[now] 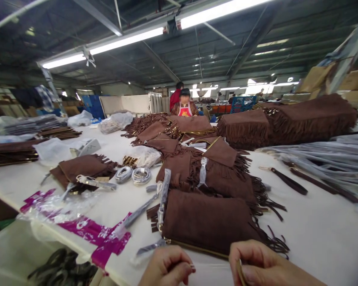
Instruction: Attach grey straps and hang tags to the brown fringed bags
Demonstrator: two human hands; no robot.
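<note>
My left hand is closed in a pinch at the lower middle, just below a brown fringed suede bag. Whatever its fingertips hold is too small to make out. To its right, my right hand pinches a thin tan strip between thumb and fingers. Faint pale lines show on the table between both hands. The bag lies flat, with a gold zip along its near edge and fringe at its right. A strap end wrapped in pale film rests at its left side.
More brown fringed bags lie behind, with large stacks at the back right. Wrapped straps and a wrist strap lie right. Purple tape marks the left table edge, above a bin. Two people stand beyond.
</note>
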